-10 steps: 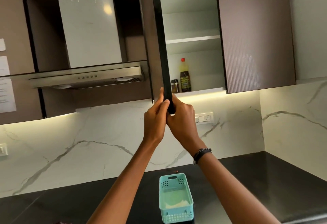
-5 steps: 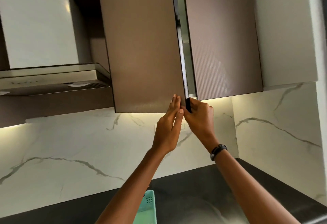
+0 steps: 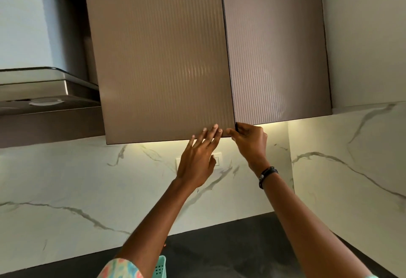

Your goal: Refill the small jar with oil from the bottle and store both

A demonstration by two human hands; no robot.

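Observation:
The oil bottle and the small jar are hidden behind the brown ribbed left cabinet door [image 3: 162, 58], which lies flush with the right door [image 3: 276, 53]. My left hand [image 3: 197, 157] has straight fingers touching the left door's lower right corner. My right hand [image 3: 248, 139] has curled fingers pinching the bottom corner edge of that door where the two doors meet. A black bracelet circles my right wrist.
A steel range hood [image 3: 44, 99] hangs at the left. A white marble backsplash [image 3: 87, 179] with a wall socket [image 3: 217, 159] runs below the cabinets. A black counter [image 3: 230, 253] lies below, with a teal basket's corner [image 3: 160, 266] at the bottom edge.
The left cabinet door swung from wide open to fully closed, hiding the bottle and jar on the shelf. Both hands stayed at its lower corner. The camera tilted upward.

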